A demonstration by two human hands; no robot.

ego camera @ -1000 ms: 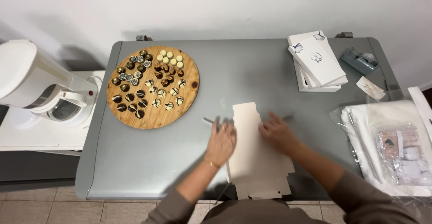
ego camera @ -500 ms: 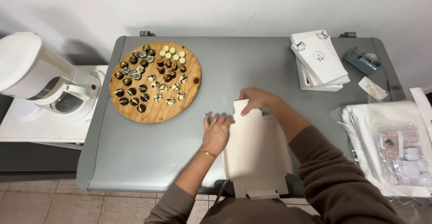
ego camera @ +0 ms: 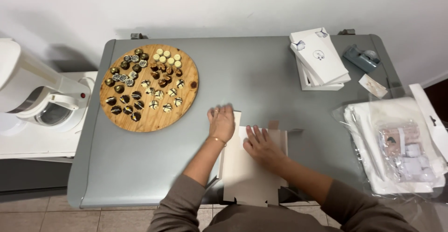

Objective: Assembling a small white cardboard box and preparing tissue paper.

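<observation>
Fingers of both hands lie spread and flat, grasping nothing, pressed down on a flat, unfolded cardboard box blank (ego camera: 249, 173). This pale blank lies on the near edge of the grey table (ego camera: 252, 83), its near end hanging slightly over the rim, its flaps sticking out at the far right. The left hand (ego camera: 222, 122) rests palm down on the blank's far left corner, a thin bracelet at the wrist. The right hand (ego camera: 261, 145) sits just beside it to the right and a little nearer, also palm down on the card. Both forearms wear grey-brown sleeves.

On the far left of the table sits a round wooden board (ego camera: 149, 88) covered with small chocolates, dark, light and striped, grouped by kind. At the far right lies a stack of white flat boxes (ego camera: 319, 59), with a grey-blue tape dispenser (ego camera: 363, 57) just beyond it to the right and a small label (ego camera: 373, 85) near that. A pile of clear plastic bags (ego camera: 396, 143) holding white and pink items overlaps the table's right edge. Left of the table, on a white unit, stands a white coffee maker (ego camera: 32, 90).
</observation>
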